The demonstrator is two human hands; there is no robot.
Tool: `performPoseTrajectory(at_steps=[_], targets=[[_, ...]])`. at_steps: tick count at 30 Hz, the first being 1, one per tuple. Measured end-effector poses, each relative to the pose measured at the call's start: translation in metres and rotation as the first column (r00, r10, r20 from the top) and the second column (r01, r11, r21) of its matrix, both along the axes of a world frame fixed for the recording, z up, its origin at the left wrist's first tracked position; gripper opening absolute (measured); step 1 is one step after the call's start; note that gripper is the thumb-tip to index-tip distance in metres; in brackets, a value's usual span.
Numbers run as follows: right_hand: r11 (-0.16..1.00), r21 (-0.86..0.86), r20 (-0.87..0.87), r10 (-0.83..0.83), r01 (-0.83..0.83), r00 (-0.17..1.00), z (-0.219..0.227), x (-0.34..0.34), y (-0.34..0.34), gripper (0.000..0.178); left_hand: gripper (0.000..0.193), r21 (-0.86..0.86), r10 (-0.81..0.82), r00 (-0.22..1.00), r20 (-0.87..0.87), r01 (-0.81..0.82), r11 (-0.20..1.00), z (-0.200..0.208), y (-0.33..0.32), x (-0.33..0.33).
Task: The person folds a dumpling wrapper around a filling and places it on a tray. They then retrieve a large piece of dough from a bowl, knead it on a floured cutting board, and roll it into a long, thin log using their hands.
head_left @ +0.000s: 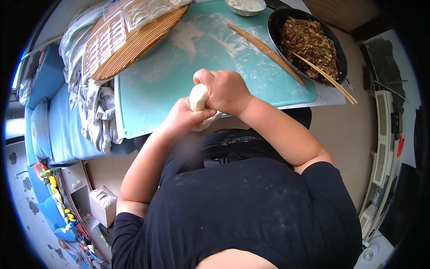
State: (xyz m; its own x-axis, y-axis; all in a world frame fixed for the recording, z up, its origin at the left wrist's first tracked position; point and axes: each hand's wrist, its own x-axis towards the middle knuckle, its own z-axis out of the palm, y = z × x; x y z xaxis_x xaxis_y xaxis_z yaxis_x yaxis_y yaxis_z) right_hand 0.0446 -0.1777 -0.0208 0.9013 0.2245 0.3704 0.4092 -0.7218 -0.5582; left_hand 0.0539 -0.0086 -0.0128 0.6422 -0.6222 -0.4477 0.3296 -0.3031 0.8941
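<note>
Dough (198, 97), white and smooth, held over the near edge of the teal pastry mat (154, 89), one lump showing between both hands, further portion hanging below. Gripped by left hand (190, 115): thumb laid across the dough, other fingers mostly out of sight. Gripped also by right hand (227, 89): fingers curled tightly, fingertips partly hidden. Toward the mat's near right corner: tapered wooden rolling pin (266, 48), lying aslant from the far side. At the right edge: black wok (275, 33) of brown chopped filling (309, 40), pair of wooden chopsticks (324, 77) laid across the rim and jutting past it. At the far edge: metal bowl (245, 13) of white flour (246, 4). At the far left corner: round slatted wooden board (148, 49), bearing clear compartmented plastic trays (107, 45). Beyond the left edge: crumpled grey cloth (96, 112); blue sofa (62, 125).
</note>
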Motion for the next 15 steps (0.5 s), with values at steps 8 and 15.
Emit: performPoseTrajectory(at_steps=[8, 15], targets=[[0.545, 0.804, -0.424, 0.244, 0.238, 0.872, -0.036, 0.016, -0.018, 0.009, 0.033, -0.534, -0.021, 0.993, -0.114, -0.044, 0.845, 0.013, 0.027, 0.008], [0.986, 0.161, -0.194, -0.008, 0.040, 0.981, 0.010, 0.004, 0.002, 0.014, 0.052, -0.310, 0.048, 0.998, -0.037, -0.057, 0.949, 0.009, 0.011, 0.004]])
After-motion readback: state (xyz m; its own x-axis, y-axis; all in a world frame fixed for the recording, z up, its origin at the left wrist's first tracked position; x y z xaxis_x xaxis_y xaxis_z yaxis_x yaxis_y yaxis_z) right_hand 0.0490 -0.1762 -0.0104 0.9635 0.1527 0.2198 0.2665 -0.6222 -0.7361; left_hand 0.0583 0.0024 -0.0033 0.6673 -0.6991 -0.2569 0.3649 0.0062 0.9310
